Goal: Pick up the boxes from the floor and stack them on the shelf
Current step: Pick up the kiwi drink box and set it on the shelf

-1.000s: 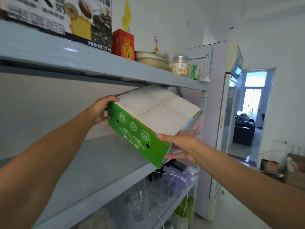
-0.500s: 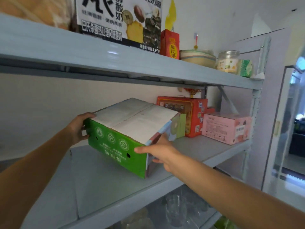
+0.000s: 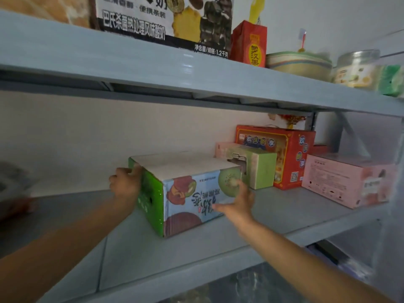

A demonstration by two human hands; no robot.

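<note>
Kiwi box is sitting closed on the shelf; left hand is curling round its corner, right hand pressing flat, fingers spread.

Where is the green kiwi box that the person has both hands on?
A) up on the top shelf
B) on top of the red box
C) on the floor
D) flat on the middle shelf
D: the kiwi box sits flat on the middle shelf, with the left hand gripping its green end and the right hand pressed against its printed face.
</note>
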